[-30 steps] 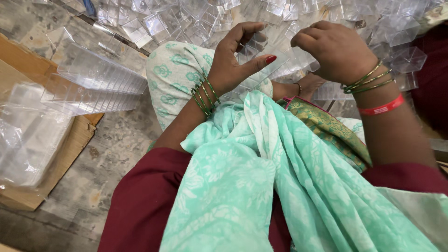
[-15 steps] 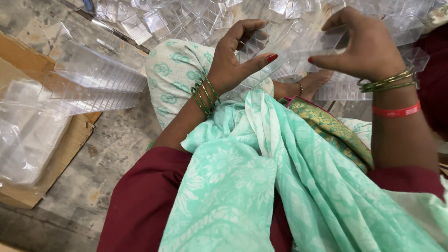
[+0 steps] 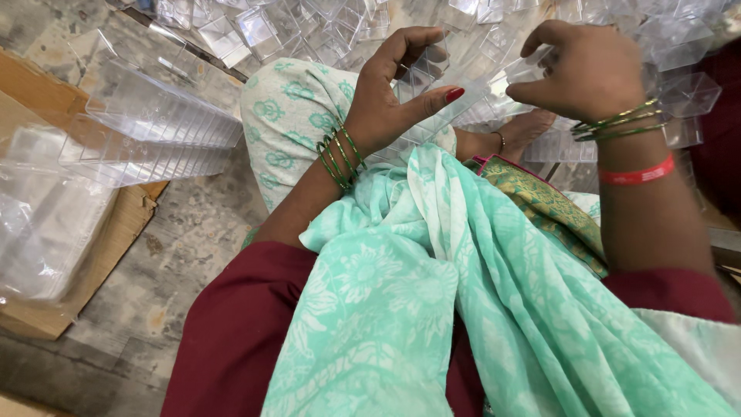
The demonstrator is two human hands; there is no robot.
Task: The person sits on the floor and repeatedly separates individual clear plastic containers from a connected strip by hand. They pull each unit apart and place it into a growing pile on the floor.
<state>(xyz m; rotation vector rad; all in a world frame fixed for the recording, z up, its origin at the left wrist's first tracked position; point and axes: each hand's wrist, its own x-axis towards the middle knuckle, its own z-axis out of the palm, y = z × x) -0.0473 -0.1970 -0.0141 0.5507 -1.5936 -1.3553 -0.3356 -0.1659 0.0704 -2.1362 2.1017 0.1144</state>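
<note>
Nearest the camera a mint scarf (image 3: 432,309) falls over the lap and maroon sleeves (image 3: 231,332), hiding the knees; beyond it the two hands work just above the raised knee in pale printed cloth (image 3: 285,108). The left hand (image 3: 394,93) is curled about a row of clear boxes (image 3: 455,104), thumb pressed along its near edge and fingers hooked over the far side, so it is closed on the row as a steady clamp. The right hand (image 3: 579,69) is also bent shut, its fingertips pinching a clear piece at the row's right end; whether that piece is a lid or a box I cannot tell, since the plastic is see-through and overlaps. The row lies between the hands, tilted up to the right, well clear of the floor. To do this well, I judge the left hand should keep the row from flexing while the right brings its piece square to the end and presses evenly, for thin clear plastic can crack or skew if pushed at one corner. The bangles (image 3: 336,158) on the left wrist sit close to the scarf and could snag it. To the left, a stack of clear trays (image 3: 154,123) rests over the edge of a carton (image 3: 116,255) on the stone floor (image 3: 185,255). Farthest off, a loose heap of boxes (image 3: 309,31) spreads across the top, near enough for either hand.
</note>
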